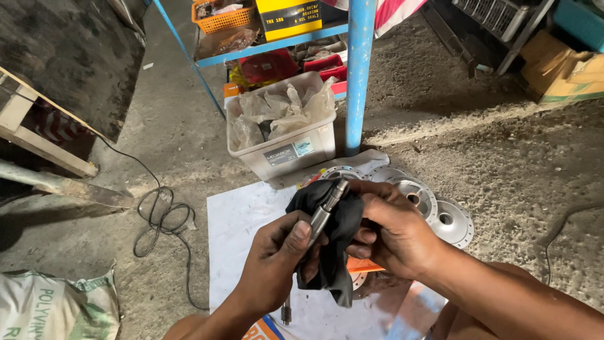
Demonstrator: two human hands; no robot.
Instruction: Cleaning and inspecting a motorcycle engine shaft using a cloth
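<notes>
Head view: steel axle point(322, 214), crumpled black rag point(333, 245).

We see a slim steel axle shaft point(322, 214) with a dull grey sheen, wrapped in a soft, matt black cloth rag point(333, 252). Round cast-metal wheel hubs point(448, 220) look silvery and smooth. They lie on a flat white paper sheet point(239, 233) over a rough, gritty concrete floor point(503, 164). A clear plastic storage box point(283, 148) holds crinkled glossy bags.
</notes>
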